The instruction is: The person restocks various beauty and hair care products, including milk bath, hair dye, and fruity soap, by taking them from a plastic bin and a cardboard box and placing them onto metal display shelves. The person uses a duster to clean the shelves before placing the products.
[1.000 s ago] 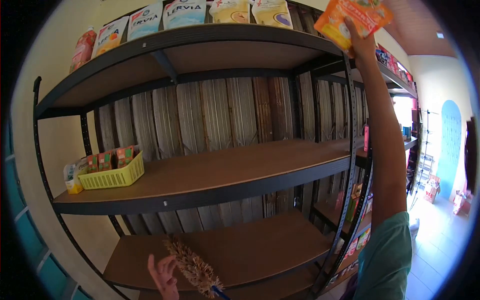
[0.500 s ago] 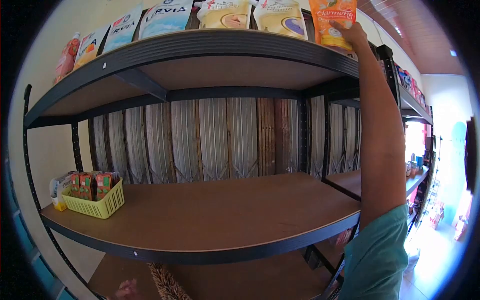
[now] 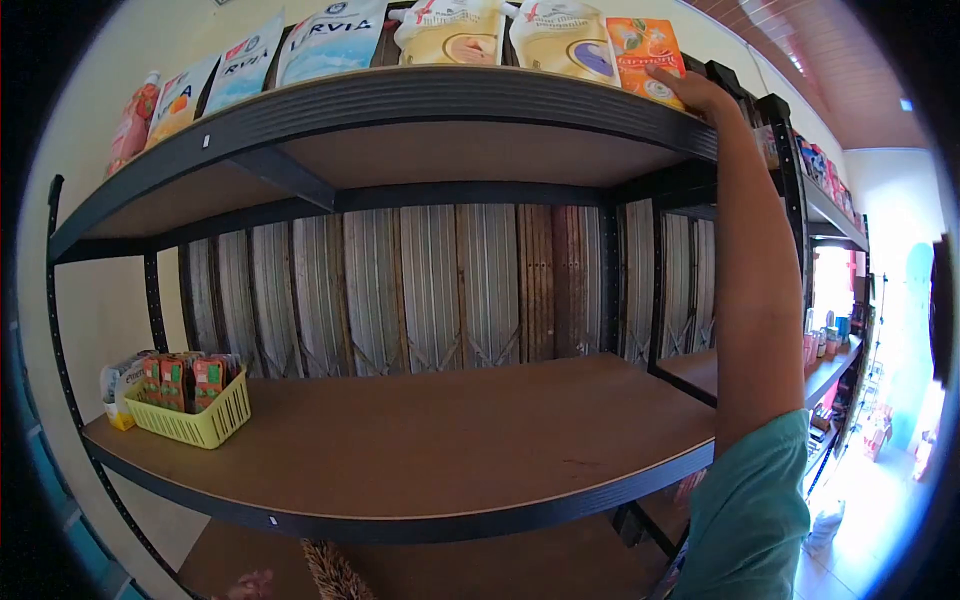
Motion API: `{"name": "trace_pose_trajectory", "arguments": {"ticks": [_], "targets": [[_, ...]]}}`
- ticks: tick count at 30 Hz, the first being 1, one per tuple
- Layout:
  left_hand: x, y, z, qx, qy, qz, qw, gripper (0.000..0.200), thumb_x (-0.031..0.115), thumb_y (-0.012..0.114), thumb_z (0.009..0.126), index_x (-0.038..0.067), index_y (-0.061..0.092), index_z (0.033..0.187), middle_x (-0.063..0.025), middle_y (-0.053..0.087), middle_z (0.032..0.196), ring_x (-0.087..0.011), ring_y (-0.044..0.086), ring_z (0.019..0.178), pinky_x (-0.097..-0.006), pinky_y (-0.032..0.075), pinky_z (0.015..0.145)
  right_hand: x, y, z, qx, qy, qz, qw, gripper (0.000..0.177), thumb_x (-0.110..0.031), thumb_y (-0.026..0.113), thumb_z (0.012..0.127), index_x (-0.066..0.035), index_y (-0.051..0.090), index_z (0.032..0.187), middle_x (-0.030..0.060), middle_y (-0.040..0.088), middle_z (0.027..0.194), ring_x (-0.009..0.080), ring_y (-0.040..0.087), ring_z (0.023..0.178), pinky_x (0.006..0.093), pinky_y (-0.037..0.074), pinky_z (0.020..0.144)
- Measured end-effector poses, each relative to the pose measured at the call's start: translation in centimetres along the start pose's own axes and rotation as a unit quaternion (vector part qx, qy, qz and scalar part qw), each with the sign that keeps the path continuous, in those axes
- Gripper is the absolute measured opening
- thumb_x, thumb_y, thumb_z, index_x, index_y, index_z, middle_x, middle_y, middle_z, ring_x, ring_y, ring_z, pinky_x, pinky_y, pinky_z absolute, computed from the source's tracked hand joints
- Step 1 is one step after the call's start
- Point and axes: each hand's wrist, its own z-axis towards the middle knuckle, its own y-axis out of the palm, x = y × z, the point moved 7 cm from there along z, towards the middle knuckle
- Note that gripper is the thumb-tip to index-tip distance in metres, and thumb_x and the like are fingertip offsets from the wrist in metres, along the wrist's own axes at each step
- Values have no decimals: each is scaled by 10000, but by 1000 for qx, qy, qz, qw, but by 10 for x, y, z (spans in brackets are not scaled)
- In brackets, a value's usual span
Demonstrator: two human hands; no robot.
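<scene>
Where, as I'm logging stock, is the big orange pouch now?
In the head view, the big orange pouch is upper right on the top shelf, just right of a cream pouch, the right hand on it.

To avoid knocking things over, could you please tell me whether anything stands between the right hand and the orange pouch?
Nothing visible does: the right hand touches the front of the orange pouch, with the cream pouch beside it, not between them.
</scene>
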Motion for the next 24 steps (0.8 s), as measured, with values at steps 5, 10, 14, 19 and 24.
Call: {"name": "trace_pose_trajectory", "arguments": {"ticks": [5, 10, 14, 19, 24], "targets": [[-4, 3, -1, 0, -13, -5, 1000, 904, 324, 666, 659, 92, 96, 1321, -94, 432, 1093, -249, 457, 1000, -416, 385, 850, 0, 2, 1, -2, -40, -39, 998, 877, -735, 495, 581, 21, 561, 1022, 224, 551, 1004, 300, 544, 915, 375, 403, 783], [-6, 6, -2, -6, -22, -15, 1000, 909, 322, 670, 656, 93, 95, 1322, -94, 432, 1091, -249, 458, 998, -416, 386, 848, -7, -6, -7, 35, -60, -46, 997, 848, -698, 499, 619, 37, 541, 1041, 245, 537, 1024, 319, 539, 938, 393, 404, 799], [-4, 4, -6, -7, -20, -21, 1000, 913, 321, 673, 654, 93, 94, 1322, -93, 432, 1090, -248, 458, 996, -415, 387, 847, -5, -13, -6, 135, -35, -77, 987, 808, -644, 497, 668, 41, 487, 1097, 266, 527, 1023, 339, 521, 978, 397, 403, 825], [4, -18, -18, -3, -15, -27, 1000, 918, 319, 676, 651, 94, 93, 1323, -93, 432, 1089, -248, 458, 994, -415, 388, 846, -25, -43, -53, 295, -81, -92, 948, 688, -557, 502, 704, -13, 465, 1125, 247, 529, 1030, 350, 511, 981, 397, 391, 842], [34, -75, -44, 34, -4, -21, 999, 923, 318, 680, 648, 95, 92, 1323, -92, 432, 1088, -247, 459, 991, -415, 389, 844, -71, -76, -149, 451, -202, 21, 869, 498, -346, 593, 724, -51, 482, 1111, 167, 547, 1018, 284, 537, 928, 363, 416, 789]]}}
